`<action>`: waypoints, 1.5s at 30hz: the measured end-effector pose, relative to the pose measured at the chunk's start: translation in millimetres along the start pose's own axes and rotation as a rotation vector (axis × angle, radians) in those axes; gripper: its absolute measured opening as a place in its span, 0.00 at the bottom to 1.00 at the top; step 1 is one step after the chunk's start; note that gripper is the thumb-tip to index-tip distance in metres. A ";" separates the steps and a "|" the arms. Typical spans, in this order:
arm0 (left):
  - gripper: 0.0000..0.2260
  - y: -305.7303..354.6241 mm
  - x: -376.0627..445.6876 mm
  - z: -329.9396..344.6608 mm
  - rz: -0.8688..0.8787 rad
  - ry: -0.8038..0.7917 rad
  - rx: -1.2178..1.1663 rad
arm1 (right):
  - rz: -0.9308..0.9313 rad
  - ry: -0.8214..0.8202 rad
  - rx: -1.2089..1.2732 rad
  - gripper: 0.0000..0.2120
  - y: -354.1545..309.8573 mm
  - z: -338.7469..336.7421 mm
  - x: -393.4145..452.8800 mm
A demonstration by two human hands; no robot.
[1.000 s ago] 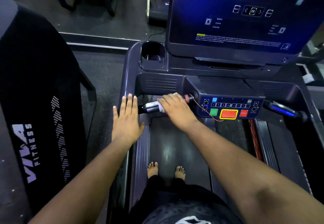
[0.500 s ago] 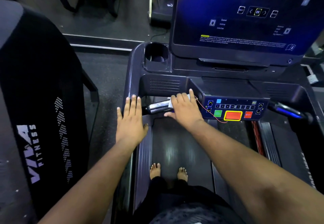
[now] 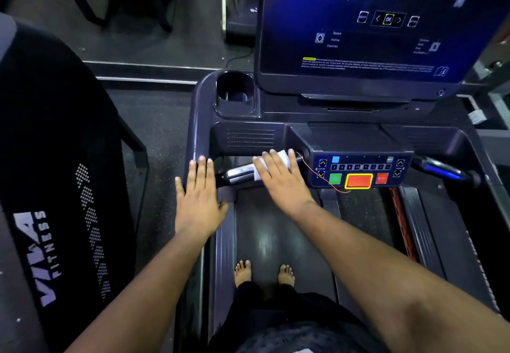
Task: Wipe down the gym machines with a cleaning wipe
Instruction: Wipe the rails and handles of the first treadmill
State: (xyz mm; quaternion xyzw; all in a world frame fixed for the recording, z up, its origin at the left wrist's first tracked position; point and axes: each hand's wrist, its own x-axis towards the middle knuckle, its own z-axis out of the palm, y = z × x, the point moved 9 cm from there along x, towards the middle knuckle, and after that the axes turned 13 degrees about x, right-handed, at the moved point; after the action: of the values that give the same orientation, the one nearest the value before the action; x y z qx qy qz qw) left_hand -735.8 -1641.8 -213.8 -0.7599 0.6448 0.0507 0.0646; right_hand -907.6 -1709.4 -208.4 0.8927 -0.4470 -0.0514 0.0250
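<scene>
I stand barefoot on a dark treadmill with its belt (image 3: 276,236) under me. My right hand (image 3: 281,181) lies with straight fingers over a white wipe (image 3: 283,158) and presses it onto the left silver handlebar (image 3: 238,174), close to the button panel (image 3: 358,170). The wipe shows between and beyond my fingers. My left hand (image 3: 198,203) rests flat, fingers together, on the treadmill's left side rail and holds nothing.
A lit blue screen (image 3: 372,21) rises above the console, with a cup holder (image 3: 234,93) at its left. A thin red safety cord (image 3: 317,173) hangs by the panel. A blue-lit handlebar (image 3: 441,171) sticks out on the right. A black neighbouring machine (image 3: 55,159) stands at my left.
My right hand slid right along the handlebar toward the panel, and its fingers went from wrapped round the bar to lying straight over the wipe. My left hand stayed on the rail.
</scene>
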 end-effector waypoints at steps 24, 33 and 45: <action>0.48 0.2 -1.6 -2.5 -0.002 -0.040 0.017 | -0.191 -0.106 0.045 0.25 -53.3 -3.2 35.7; 0.54 -1.3 0.6 0.1 -0.004 -0.006 -0.063 | -0.070 0.108 0.037 0.23 -30.8 -2.6 24.3; 0.47 2.0 1.4 -0.3 0.020 -0.023 0.047 | -0.230 0.180 0.350 0.29 6.4 -19.1 -20.4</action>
State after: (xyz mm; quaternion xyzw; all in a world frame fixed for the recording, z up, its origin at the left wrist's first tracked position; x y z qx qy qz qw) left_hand -737.5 -1643.5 -213.8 -0.7510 0.6527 0.0448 0.0891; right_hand -922.7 -1697.0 -187.5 0.9295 -0.3405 0.1042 -0.0965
